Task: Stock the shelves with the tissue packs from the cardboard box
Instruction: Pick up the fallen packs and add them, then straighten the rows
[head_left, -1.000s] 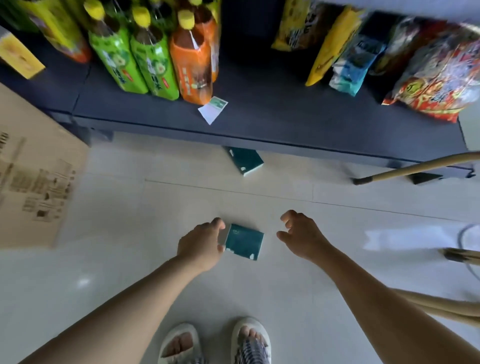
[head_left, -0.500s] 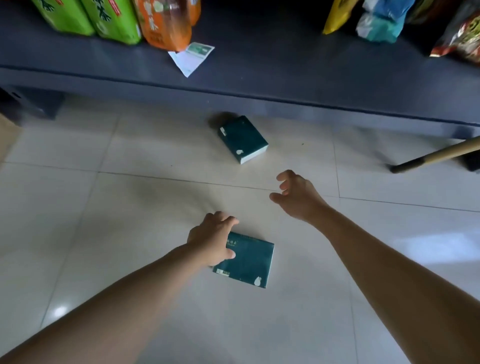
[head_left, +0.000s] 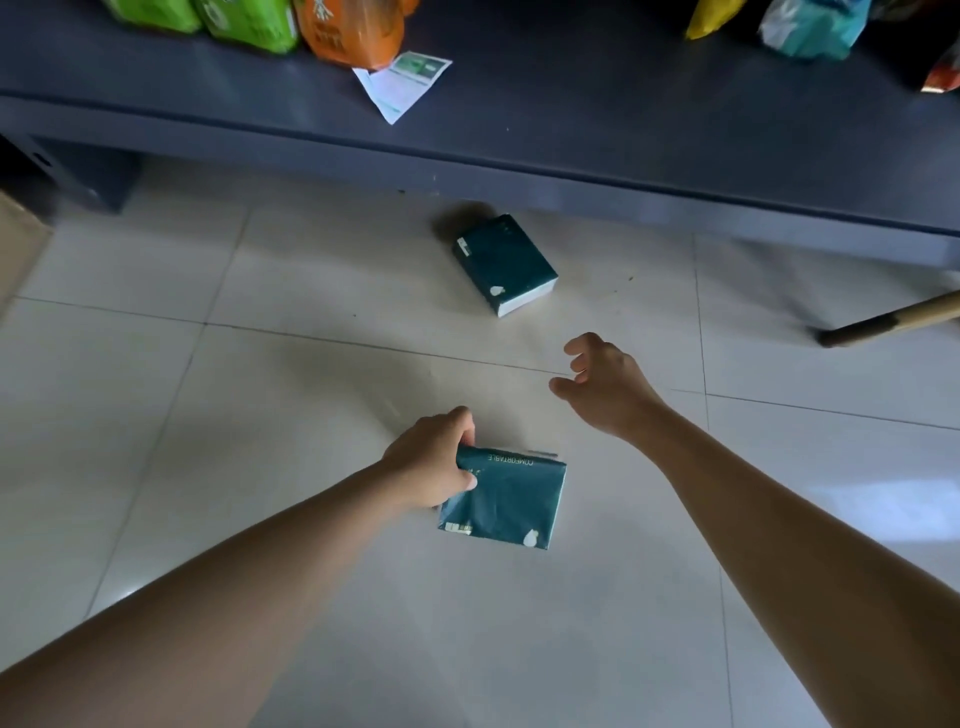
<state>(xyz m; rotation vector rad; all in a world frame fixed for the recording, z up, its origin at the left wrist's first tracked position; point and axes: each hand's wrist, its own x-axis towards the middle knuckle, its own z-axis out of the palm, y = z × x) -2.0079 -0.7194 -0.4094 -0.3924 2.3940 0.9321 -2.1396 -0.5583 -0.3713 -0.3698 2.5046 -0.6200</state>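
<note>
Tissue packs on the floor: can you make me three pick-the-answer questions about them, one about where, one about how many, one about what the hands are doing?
1. Where is the far tissue pack?
A. on the floor by the shelf
B. on the shelf
C. in a box

2. How many green packs can you see?
A. one
B. two
C. four

3. What is the left hand doing?
A. pointing up
B. gripping the near tissue pack
C. holding a bottle

Answers: 1 A, it lies on the tiles below the shelf edge. 2 B, one near, one far. 3 B, thumb and fingers pinch its corner; the right hand holds nothing.
</note>
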